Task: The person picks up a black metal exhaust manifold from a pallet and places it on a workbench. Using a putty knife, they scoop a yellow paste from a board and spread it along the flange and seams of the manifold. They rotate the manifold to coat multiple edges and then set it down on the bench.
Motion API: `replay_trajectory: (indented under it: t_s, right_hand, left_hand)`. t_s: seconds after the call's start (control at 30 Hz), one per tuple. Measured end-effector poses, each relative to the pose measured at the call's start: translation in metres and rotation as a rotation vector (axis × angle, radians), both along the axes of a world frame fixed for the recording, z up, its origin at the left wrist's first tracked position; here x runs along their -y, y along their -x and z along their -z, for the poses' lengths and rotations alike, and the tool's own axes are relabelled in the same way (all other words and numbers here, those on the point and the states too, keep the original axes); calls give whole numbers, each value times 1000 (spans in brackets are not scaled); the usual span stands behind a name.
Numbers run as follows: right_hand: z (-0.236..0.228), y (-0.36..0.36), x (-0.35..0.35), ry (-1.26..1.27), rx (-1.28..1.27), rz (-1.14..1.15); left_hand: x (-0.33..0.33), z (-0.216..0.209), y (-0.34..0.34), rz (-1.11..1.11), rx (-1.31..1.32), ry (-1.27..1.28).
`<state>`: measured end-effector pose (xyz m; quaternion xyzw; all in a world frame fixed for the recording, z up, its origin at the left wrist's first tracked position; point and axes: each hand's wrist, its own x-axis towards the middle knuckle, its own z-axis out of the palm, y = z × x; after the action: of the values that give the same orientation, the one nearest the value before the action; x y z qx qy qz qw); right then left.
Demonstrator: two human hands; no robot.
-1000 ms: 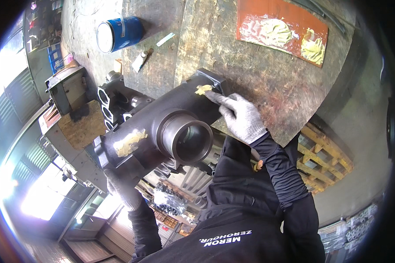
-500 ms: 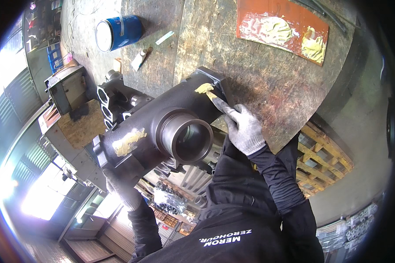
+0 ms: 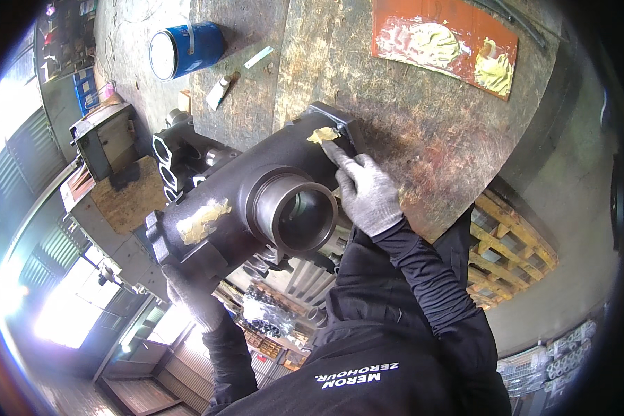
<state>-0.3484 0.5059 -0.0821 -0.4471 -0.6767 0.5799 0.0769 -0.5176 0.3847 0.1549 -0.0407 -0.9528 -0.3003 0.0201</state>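
A large black metal pipe casting (image 3: 232, 166) lies diagonally in front of me, with a round, machined side opening (image 3: 304, 216) pointing toward me. It bears two yellowish filler patches, one near its left end (image 3: 202, 220) and a smaller one near its far right end (image 3: 323, 135). My gloved left hand (image 3: 191, 298) grips the near left end; its fingertips are partly hidden. My gloved right hand (image 3: 369, 194) is at the smaller patch, its fingers bent and one dark, narrow tip reaching the filler's edge. Whether that tip is a finger or a slim tool is unclear.
On the worn wooden bench top (image 3: 423, 139) lie a red board (image 3: 395, 41) smeared with filler, a blue can (image 3: 200, 50), a small tube (image 3: 218, 92) and a pale strip (image 3: 258, 57). Another black casting (image 3: 187, 152) sits behind. A wooden pallet (image 3: 506, 243) stands at right.
My right hand has shifted slightly left and turned more upright, and its tip has drawn back to the lower edge of the smaller patch. My left hand stays on the casting.
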Motion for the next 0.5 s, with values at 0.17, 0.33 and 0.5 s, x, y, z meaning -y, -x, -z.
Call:
replay_trajectory:
  t_s: [0.17,0.33,0.5]
  right_hand:
    - [-3,0,-10,41,-189,-1]
    - [12,-10,-30,16,125,-93]
    - [20,-12,-44,-77,74,-148]
  left_hand:
    - [0,1,-1,-42,-7,-50]
    - [3,-1,1,-30,22,-51]
    - [3,2,1,-34,-12,-78]
